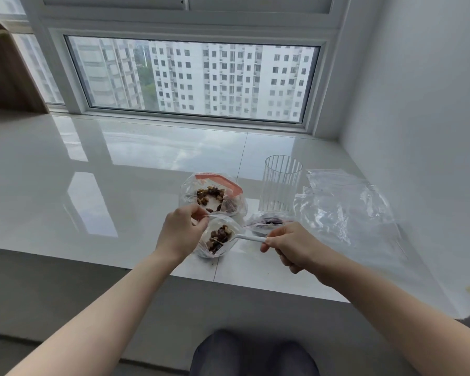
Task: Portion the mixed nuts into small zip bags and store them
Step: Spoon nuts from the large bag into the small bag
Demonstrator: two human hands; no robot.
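Currently the left hand (180, 231) pinches the near-left rim of the small bag (218, 238), holding its mouth open toward the right. The right hand (291, 246) grips the handle of the white spoon (244, 238); the bowl end sits inside the bag mouth, among the nuts (219, 236) already there. The spoon's long axis runs roughly left to right, level with the ledge (92, 185), so the transfer path is a straight sideways line between the hands.

The big bag (213, 196), the nut supply, stands open just behind the small bag, touching or nearly touching it; which cannot be told. It lies slightly nearer the left hand, but the spoon hand must reach it, moving up and away across the small bag's rim.

A filled bag (269, 222) lies just right of the small bag, under the spoon's return path. The ribbed glass (280, 183) stands behind it, and spare bags (345, 207) lie further right. Open room lies to the left. The ledge edge runs close below the small bag, leaving little margin for spills.
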